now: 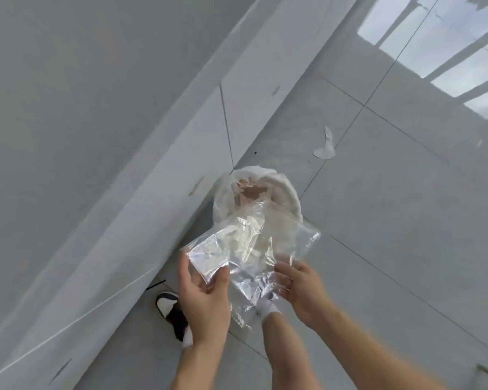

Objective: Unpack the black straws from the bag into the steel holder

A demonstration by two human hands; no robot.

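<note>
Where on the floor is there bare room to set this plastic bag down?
Bare tiles lie right of the bin, beyond the right hand. It is crowded near the wall: bin, shoe, and a paper scrap past the bin.

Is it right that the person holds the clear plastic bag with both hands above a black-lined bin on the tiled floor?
Not quite. The bin below the clear plastic bag has a white liner, not a black one, as the head view shows. The rest stands: the left hand and right hand both hold the bag with their fingers, above the bin on the tiled floor.
</note>
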